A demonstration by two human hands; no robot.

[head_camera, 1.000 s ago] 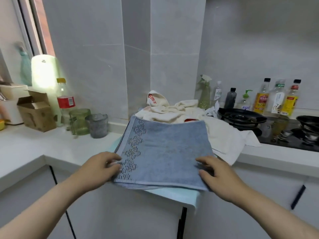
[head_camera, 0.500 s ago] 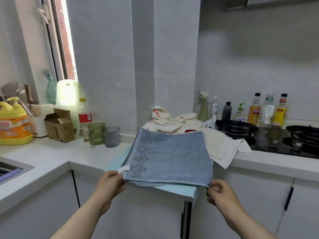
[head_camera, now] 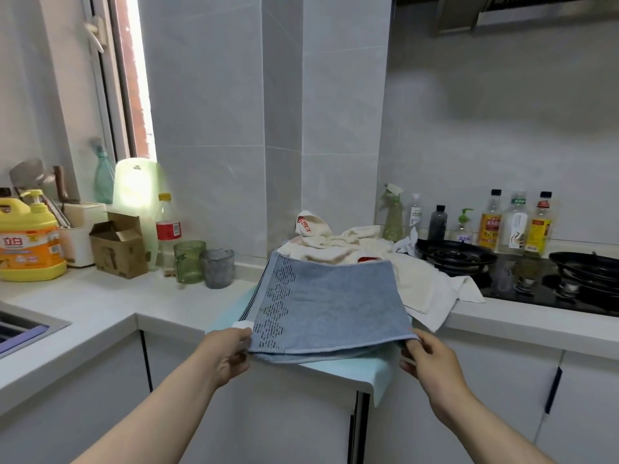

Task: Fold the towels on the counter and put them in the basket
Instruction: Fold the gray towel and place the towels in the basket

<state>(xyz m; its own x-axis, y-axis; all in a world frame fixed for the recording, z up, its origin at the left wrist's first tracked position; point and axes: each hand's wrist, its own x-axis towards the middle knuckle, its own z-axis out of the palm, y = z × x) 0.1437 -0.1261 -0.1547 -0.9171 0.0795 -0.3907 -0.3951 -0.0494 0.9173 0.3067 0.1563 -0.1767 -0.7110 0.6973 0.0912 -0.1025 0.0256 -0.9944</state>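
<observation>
A folded blue towel [head_camera: 330, 304] with a dark dashed pattern on its left side lies at the counter's front corner, on top of a pale turquoise towel [head_camera: 351, 368] that hangs over the edge. My left hand [head_camera: 227, 354] pinches the blue towel's near left corner. My right hand [head_camera: 427, 358] grips its near right corner from below. Behind it lies a heap of cream and white towels [head_camera: 338, 244]; one white towel [head_camera: 435, 296] droops over the counter edge. No basket is in view.
A gas hob with black pan supports [head_camera: 455, 256] and a row of bottles [head_camera: 490, 222] stand at the right. Two tumblers [head_camera: 204, 266], a cola bottle [head_camera: 167, 226], a cardboard box [head_camera: 119, 244] and a yellow detergent jug [head_camera: 30, 236] stand at the left. A sink edge [head_camera: 30, 329] shows far left.
My hands have slid from resting flat on the blue towel to gripping its near corners at the counter edge. The camera has pulled back and tilted up.
</observation>
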